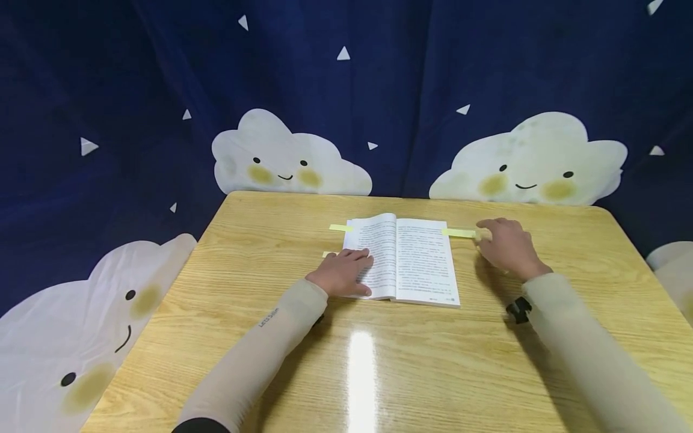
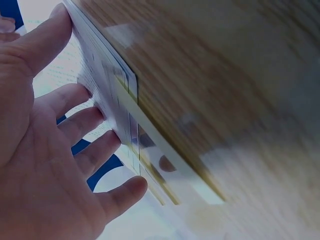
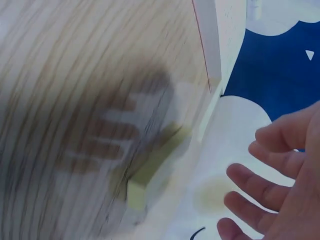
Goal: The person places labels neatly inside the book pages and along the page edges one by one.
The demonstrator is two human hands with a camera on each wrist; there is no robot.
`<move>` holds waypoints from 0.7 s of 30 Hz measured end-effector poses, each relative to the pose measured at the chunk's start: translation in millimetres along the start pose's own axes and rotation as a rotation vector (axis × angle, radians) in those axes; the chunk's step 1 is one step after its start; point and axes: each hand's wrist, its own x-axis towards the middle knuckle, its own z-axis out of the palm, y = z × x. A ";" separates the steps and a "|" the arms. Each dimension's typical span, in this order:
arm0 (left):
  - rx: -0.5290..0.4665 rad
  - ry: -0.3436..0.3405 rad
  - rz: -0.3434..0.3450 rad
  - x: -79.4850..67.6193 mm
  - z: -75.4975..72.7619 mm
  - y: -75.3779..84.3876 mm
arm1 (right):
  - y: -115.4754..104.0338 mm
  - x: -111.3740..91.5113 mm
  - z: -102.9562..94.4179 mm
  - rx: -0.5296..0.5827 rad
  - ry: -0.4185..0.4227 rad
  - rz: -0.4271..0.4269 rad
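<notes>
An open book [image 1: 425, 258] with printed pages lies on the table, its left pages bulging up near the spine. My left hand [image 1: 343, 273] rests on the left page with fingers spread; in the left wrist view its fingertips press along the page, near several yellow page tabs [image 2: 170, 145] that stick out from the book's edge. My right hand [image 1: 508, 246] hovers just right of the book with loosely bent fingers, beside a long yellow tab [image 1: 459, 233] on the right page's edge. Below this hand in the right wrist view lies a yellow strip-shaped piece [image 3: 152, 167] with a bent-looking end.
The wooden table [image 1: 260, 240] carries a bright light reflection in front of the book. A dark blue curtain [image 1: 400, 90] with smiling clouds and white triangles hangs behind and beside the table. A dark device [image 1: 520, 309] sits at the right wrist.
</notes>
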 end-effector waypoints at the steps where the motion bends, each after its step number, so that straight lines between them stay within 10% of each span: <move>1: 0.002 0.001 0.001 0.4 0.2 -0.1 | 1.7 -2.5 -2.6 0.014 0.012 -0.003; 21: -0.006 -0.006 -0.010 -0.1 0.4 1.1 | 50.1 -34.6 -8.6 -0.052 0.024 0.067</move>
